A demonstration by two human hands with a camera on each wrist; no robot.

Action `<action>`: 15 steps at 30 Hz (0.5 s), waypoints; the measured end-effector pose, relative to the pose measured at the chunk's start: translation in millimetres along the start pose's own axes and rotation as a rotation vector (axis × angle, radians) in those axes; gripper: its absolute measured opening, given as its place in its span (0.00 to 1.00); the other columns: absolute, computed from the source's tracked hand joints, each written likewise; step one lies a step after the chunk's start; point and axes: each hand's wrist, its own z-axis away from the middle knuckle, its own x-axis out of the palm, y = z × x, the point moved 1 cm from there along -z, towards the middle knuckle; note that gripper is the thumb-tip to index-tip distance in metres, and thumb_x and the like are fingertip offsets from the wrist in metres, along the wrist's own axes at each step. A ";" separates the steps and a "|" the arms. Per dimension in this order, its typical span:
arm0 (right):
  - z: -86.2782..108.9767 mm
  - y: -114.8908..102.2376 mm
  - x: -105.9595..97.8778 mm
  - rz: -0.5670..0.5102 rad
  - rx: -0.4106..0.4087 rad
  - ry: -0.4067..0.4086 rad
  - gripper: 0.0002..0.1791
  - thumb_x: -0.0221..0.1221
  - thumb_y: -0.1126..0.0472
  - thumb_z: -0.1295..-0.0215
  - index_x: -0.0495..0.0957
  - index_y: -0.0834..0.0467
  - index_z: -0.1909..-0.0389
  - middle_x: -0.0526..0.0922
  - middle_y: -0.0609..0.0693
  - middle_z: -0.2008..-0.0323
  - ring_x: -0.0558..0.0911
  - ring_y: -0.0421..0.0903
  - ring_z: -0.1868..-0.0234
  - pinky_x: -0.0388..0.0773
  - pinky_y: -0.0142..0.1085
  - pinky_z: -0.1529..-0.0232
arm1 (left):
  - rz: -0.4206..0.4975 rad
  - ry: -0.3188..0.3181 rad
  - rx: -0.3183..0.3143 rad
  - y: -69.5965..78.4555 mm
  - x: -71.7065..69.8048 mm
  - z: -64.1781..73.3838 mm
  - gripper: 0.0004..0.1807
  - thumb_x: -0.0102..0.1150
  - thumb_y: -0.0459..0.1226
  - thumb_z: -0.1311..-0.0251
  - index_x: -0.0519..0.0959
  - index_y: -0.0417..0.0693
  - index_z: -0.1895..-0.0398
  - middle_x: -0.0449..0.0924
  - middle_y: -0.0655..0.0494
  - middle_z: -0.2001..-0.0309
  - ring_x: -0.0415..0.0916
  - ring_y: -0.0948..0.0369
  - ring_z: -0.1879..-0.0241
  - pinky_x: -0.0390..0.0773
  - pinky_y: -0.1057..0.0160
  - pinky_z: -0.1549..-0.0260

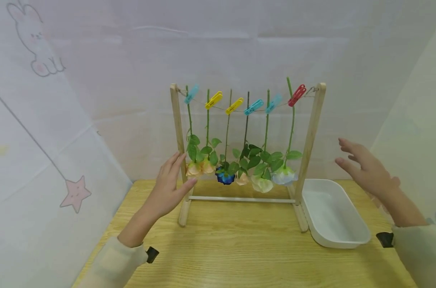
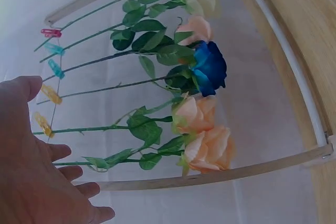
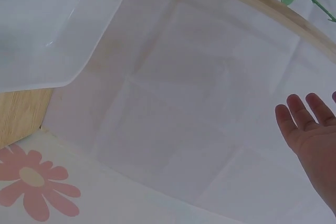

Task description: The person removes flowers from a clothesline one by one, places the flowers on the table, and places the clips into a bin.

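Note:
Several artificial roses hang heads down from a string on a wooden rack (image 1: 313,132), each stem clipped by a clothespin. From left to right the clips run light blue, yellow, yellow, blue, light blue and a red clothespin (image 1: 297,96). The heads include peach roses (image 2: 210,150), a blue rose (image 1: 225,176), a cream rose (image 1: 262,184) and a pale blue rose (image 1: 284,176). My left hand (image 1: 169,190) is held up beside the rack's left post, fingers extended and holding nothing. Right of the rack, my right hand (image 1: 369,168) is raised in the air, empty, fingers loosely extended.
A white plastic basin (image 1: 333,212) stands on the wooden table (image 1: 239,256) against the rack's right foot. A white bar (image 1: 241,199) joins the rack's feet low down. Pale printed cloth (image 1: 131,80) encloses the back and sides.

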 end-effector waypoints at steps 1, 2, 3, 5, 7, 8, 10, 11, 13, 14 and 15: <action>-0.9 -0.9 -1.2 -0.009 -0.010 0.009 0.37 0.56 0.60 0.24 0.54 0.47 0.19 0.63 0.66 0.28 0.67 0.41 0.31 0.61 0.20 0.34 | 0.006 0.004 0.006 2.0 -0.1 -1.3 0.43 0.51 0.56 0.27 0.45 0.54 0.17 0.39 0.48 0.18 0.39 0.43 0.21 0.50 0.27 0.32; -2.0 -1.7 -2.4 -0.015 -0.024 0.016 0.36 0.56 0.61 0.24 0.54 0.47 0.19 0.64 0.65 0.29 0.66 0.33 0.33 0.59 0.13 0.40 | 0.011 0.008 0.013 4.1 -0.4 -2.6 0.43 0.52 0.56 0.27 0.46 0.54 0.17 0.39 0.49 0.18 0.39 0.43 0.21 0.51 0.27 0.32; -3.2 -2.2 -3.4 -0.021 -0.037 0.022 0.36 0.56 0.61 0.24 0.55 0.48 0.20 0.64 0.66 0.29 0.65 0.26 0.36 0.58 0.09 0.45 | 0.015 0.011 0.017 6.1 -0.6 -3.9 0.44 0.51 0.56 0.27 0.46 0.53 0.17 0.39 0.50 0.18 0.39 0.44 0.21 0.51 0.27 0.32; -5.6 -3.4 -5.1 -0.038 -0.053 0.029 0.35 0.56 0.62 0.24 0.56 0.50 0.20 0.64 0.67 0.29 0.63 0.19 0.40 0.59 0.08 0.46 | 0.026 0.015 0.025 10.8 -1.2 -6.7 0.44 0.51 0.57 0.27 0.47 0.51 0.17 0.38 0.52 0.18 0.39 0.44 0.21 0.51 0.27 0.32; -8.1 -4.6 -6.6 -0.046 -0.062 0.033 0.35 0.56 0.63 0.25 0.57 0.53 0.21 0.64 0.67 0.30 0.62 0.17 0.41 0.60 0.09 0.46 | 0.040 0.017 0.037 16.3 -1.7 -9.5 0.44 0.51 0.57 0.28 0.48 0.50 0.18 0.39 0.53 0.18 0.39 0.44 0.21 0.51 0.27 0.32; -9.4 -5.3 -7.4 -0.048 -0.064 0.037 0.34 0.56 0.63 0.25 0.58 0.54 0.21 0.64 0.67 0.30 0.63 0.18 0.41 0.61 0.09 0.46 | 0.045 0.016 0.043 18.9 -1.6 -11.2 0.44 0.51 0.58 0.28 0.48 0.50 0.18 0.39 0.53 0.18 0.40 0.44 0.21 0.51 0.27 0.32; -12.0 -6.5 -8.7 -0.054 -0.069 0.047 0.33 0.56 0.63 0.25 0.59 0.55 0.22 0.64 0.66 0.31 0.64 0.19 0.42 0.61 0.09 0.46 | 0.052 0.013 0.056 24.2 -1.2 -14.4 0.44 0.51 0.58 0.28 0.49 0.50 0.18 0.40 0.51 0.18 0.40 0.43 0.21 0.51 0.26 0.32; -13.3 -7.1 -9.5 -0.056 -0.072 0.050 0.33 0.56 0.64 0.25 0.59 0.56 0.22 0.65 0.66 0.31 0.64 0.19 0.42 0.61 0.09 0.46 | 0.056 0.015 0.062 26.9 -0.9 -15.9 0.43 0.51 0.57 0.28 0.50 0.51 0.18 0.40 0.51 0.18 0.40 0.43 0.21 0.51 0.27 0.32; -16.2 -9.3 -11.1 -0.060 -0.073 0.056 0.32 0.56 0.64 0.25 0.60 0.57 0.22 0.65 0.65 0.31 0.65 0.20 0.42 0.62 0.09 0.47 | 0.058 0.021 0.073 31.8 0.3 -19.4 0.42 0.52 0.57 0.28 0.51 0.52 0.18 0.41 0.51 0.18 0.40 0.44 0.21 0.51 0.27 0.32; -18.0 -10.4 -12.0 -0.062 -0.072 0.060 0.32 0.56 0.64 0.25 0.61 0.57 0.23 0.65 0.65 0.32 0.66 0.20 0.42 0.62 0.09 0.47 | 0.057 0.025 0.077 34.1 0.8 -20.9 0.42 0.52 0.57 0.28 0.51 0.53 0.18 0.40 0.51 0.18 0.40 0.44 0.21 0.51 0.28 0.32; -19.7 -11.5 -13.0 -0.064 -0.069 0.061 0.32 0.56 0.64 0.25 0.61 0.57 0.23 0.65 0.64 0.32 0.66 0.21 0.42 0.62 0.09 0.47 | 0.058 0.030 0.082 36.4 1.5 -22.4 0.41 0.52 0.56 0.28 0.52 0.54 0.19 0.40 0.51 0.18 0.40 0.45 0.21 0.51 0.28 0.31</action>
